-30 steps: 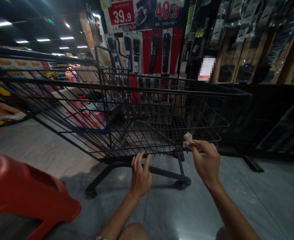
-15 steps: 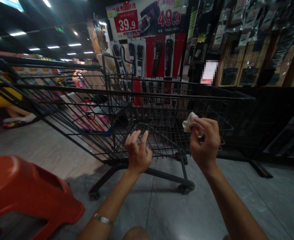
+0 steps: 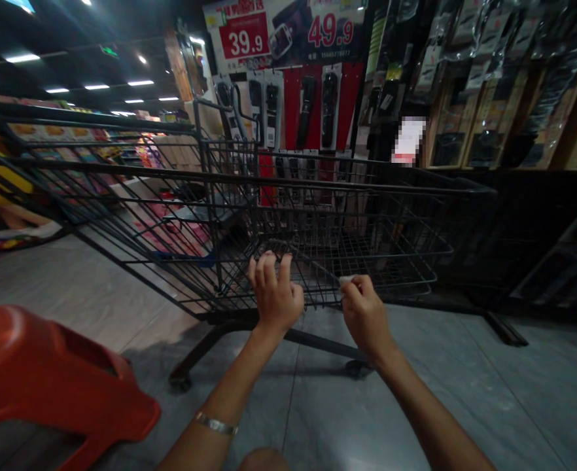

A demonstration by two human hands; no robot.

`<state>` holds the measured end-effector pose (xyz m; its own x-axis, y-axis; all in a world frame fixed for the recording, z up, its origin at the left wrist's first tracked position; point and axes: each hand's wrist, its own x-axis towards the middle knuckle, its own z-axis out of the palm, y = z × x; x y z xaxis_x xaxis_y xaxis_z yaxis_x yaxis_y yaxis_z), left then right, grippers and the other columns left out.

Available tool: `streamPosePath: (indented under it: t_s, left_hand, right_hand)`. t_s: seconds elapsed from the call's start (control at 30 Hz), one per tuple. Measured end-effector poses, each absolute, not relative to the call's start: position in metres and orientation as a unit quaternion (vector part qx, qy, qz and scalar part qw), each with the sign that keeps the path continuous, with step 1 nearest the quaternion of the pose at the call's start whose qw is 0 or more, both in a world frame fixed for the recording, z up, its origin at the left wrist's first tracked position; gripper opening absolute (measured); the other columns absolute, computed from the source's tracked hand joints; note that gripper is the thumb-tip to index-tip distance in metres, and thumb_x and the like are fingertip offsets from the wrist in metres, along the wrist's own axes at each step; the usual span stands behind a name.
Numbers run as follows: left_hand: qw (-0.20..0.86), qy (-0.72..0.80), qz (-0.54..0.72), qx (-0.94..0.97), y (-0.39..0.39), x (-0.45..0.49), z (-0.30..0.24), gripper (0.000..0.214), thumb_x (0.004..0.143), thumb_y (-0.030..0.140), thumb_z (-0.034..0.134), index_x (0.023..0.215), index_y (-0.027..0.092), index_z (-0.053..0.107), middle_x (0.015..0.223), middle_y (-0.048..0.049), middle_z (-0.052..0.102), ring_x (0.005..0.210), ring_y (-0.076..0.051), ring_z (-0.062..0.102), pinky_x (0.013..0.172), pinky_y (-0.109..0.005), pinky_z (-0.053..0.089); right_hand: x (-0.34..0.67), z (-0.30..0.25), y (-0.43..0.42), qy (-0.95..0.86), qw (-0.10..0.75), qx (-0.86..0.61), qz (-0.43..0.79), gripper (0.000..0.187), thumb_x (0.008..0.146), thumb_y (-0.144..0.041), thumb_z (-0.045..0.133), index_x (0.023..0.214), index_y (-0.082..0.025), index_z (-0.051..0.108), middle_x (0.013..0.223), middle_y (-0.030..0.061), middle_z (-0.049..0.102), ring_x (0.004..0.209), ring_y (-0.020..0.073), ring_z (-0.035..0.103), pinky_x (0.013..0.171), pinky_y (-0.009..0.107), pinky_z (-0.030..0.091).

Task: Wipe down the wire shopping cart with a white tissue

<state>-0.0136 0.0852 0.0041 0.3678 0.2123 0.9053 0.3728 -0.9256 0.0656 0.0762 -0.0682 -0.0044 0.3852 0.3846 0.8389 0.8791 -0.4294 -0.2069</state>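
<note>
A black wire shopping cart (image 3: 318,190) stands in front of me on a grey tiled floor. My left hand (image 3: 275,294) rests against the cart's near wire side, fingers curled over the mesh. My right hand (image 3: 364,314) is closed on a small crumpled white cloth (image 3: 346,280), pressed against the lower wires of the cart just right of my left hand. Only a sliver of the cloth shows above the fingers. A silver bracelet (image 3: 214,424) sits on my left wrist.
A red plastic stool (image 3: 48,379) is at the lower left. Behind the cart hang packaged goods on a red display (image 3: 313,104) with price signs, and dark shelving (image 3: 538,216) runs along the right. Store aisles stretch away at the left.
My right hand lifted the white cloth, then came down and left to the cart's lower wires, closer to my left hand. My left hand rose and closed onto the mesh.
</note>
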Motion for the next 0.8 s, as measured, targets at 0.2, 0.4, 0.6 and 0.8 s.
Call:
streamPosePath:
  t_s: [0.2, 0.4, 0.6, 0.8]
  left_hand:
    - [0.066, -0.185, -0.530, -0.825, 0.085, -0.012, 0.002, 0.049, 0.072, 0.014, 0.051, 0.122, 0.014, 0.052, 0.123, -0.0160, 0.048, 0.124, -0.031, 0.042, 0.111, -0.059, 0.026]
    - [0.079, -0.180, -0.530, -0.825, 0.084, -0.015, 0.002, 0.049, 0.074, 0.014, 0.049, 0.123, 0.013, 0.052, 0.123, -0.0173, 0.049, 0.125, -0.031, 0.041, 0.111, -0.057, 0.026]
    - [0.070, -0.184, -0.514, -0.835, 0.084, -0.017, 0.003, 0.051, 0.074, 0.013, 0.049, 0.125, 0.013, 0.052, 0.125, -0.0171, 0.050, 0.126, -0.031, 0.042, 0.112, -0.057, 0.026]
    - [0.067, -0.180, -0.518, -0.833, 0.083, -0.016, 0.001, 0.053, 0.074, 0.012, 0.049, 0.126, 0.015, 0.050, 0.126, -0.0166, 0.050, 0.126, -0.031, 0.042, 0.111, -0.057, 0.026]
  right_hand:
    - [0.064, 0.033, -0.064, -0.441, 0.424, -0.683, -0.399, 0.024, 0.082, -0.006, 0.043, 0.087, -0.019, 0.063, 0.092, 0.0059, 0.054, 0.079, 0.0152, 0.055, 0.069, 0.029, 0.050]
    - [0.062, 0.067, -0.029, -0.463, 0.406, -0.652, -0.442, 0.032, 0.083, -0.004, 0.039, 0.104, -0.017, 0.060, 0.102, 0.0091, 0.054, 0.089, 0.0165, 0.055, 0.075, 0.029, 0.050]
    - [0.066, 0.044, -0.021, -0.427, 0.331, -0.706, -0.458, 0.023, 0.086, -0.009, 0.043, 0.093, -0.017, 0.063, 0.095, 0.0096, 0.060, 0.084, 0.0183, 0.055, 0.073, 0.030, 0.047]
    - [0.066, 0.029, -0.037, -0.442, 0.377, -0.685, -0.439, 0.023, 0.087, -0.012, 0.043, 0.092, -0.018, 0.065, 0.093, 0.0074, 0.057, 0.080, 0.0155, 0.056, 0.069, 0.026, 0.048]
